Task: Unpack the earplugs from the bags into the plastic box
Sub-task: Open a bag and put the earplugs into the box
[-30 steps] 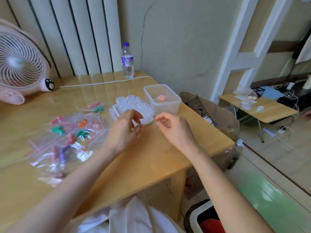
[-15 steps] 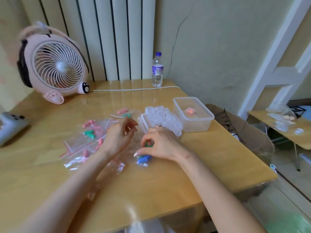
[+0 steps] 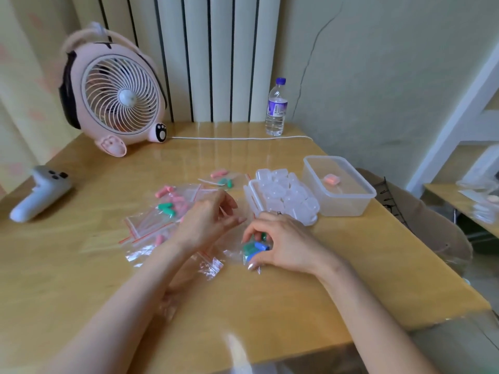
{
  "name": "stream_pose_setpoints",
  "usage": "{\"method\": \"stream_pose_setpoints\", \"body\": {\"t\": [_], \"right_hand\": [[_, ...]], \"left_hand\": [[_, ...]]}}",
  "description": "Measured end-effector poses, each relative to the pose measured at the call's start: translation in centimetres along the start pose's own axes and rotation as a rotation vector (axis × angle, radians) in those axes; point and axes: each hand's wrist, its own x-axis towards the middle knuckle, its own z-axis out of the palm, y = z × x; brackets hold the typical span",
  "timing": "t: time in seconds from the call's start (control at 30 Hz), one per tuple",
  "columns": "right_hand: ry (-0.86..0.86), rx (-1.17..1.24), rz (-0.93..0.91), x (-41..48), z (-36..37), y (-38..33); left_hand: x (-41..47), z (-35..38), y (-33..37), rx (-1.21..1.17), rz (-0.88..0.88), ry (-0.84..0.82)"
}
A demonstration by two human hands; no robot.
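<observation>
Hands have dropped from the clear cases (image 3: 283, 197) to desk (image 3: 270, 306) centre. Right hand (image 3: 285, 240) pinches bag (image 3: 232, 255) of blue/green earplugs (image 3: 256, 247), likely lifting it to open. Left hand (image 3: 206, 224) alongside, relaxed, holding nothing, ready for the seal. Plastic box (image 3: 348, 209) beyond, one pink earplug (image 3: 330, 180) inside.

I am working in a lived-in room of a home. A wooden bench (image 3: 270, 306) is standing against a white ribbed radiator (image 3: 216, 58) and a painted wall (image 3: 378, 76) that is showing a long crack. A pink novelty fan (image 3: 116, 90) with paw markings is sitting on the bench. Its white cable (image 3: 237, 138) is running along the back edge past a water bottle (image 3: 276, 109). A plastic box (image 3: 348, 206) of the food-storage kind is resting nearby. A low side table (image 3: 464, 201) is standing to the right.
</observation>
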Motion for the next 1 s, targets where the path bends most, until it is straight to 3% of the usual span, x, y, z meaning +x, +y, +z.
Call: {"method": "stream_pose_setpoints", "body": {"t": [0.17, 0.33, 0.43, 0.6, 0.73, 1.0], "right_hand": [[0.081, 0.052, 0.045, 0.3, 0.5, 0.4], [0.118, 0.163, 0.046, 0.4, 0.9, 0.3], [0.250, 0.219, 0.125, 0.4, -0.1, 0.9], [0.012, -0.085, 0.174, 0.0, -1.1, 0.5], [-0.008, -0.239, 0.121, 1.2, -0.1, -0.7], [0.065, -0.117, 0.062, 6.0, 2.4, -2.1]], "left_hand": [[-0.3, -0.4, 0.0, 0.139, -0.194, -0.083], [0.0, -0.7, 0.1, -0.065, -0.173, -0.108], [0.1, -0.8, 0.3, -0.199, -0.117, 0.042], [-0.1, -1.3, 1.1, -0.333, -0.089, 0.342], [-0.1, -1.7, 1.1, -0.396, -0.125, 0.533], [0.4, -2.5, -0.2, -0.407, -0.169, 0.709]]}}
